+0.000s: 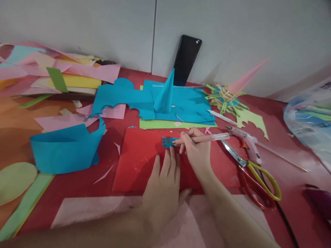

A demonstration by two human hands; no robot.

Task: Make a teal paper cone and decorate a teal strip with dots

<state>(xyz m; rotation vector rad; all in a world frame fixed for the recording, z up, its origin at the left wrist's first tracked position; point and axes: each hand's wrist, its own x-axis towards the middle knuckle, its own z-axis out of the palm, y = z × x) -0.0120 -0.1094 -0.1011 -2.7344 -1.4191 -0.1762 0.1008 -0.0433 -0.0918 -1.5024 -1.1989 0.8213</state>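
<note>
A small blue paper strip [167, 142] with dark marks lies on a red sheet [137, 162]. My left hand [165, 179] rests flat on that sheet, fingers stretched out, fingertips at the strip's lower edge. Closed around a pink marker pen [204, 138], my right hand [198, 151] keeps the tip on the strip; its fingers cover the strip's right end. Behind the sheet, a blue paper cone [166, 93] stands on blue paper [195, 103]. Left of the sheet stands a curled blue paper piece [64, 150].
Scissors [241, 162] with one red and one yellow handle and a pink glue gun [245, 139] lie right. A black phone [187, 58] leans on the wall. A pink paper cone [247, 79] stands back right. Paper scraps [85, 74] pile back left; a plastic bag [307, 120] sits far right.
</note>
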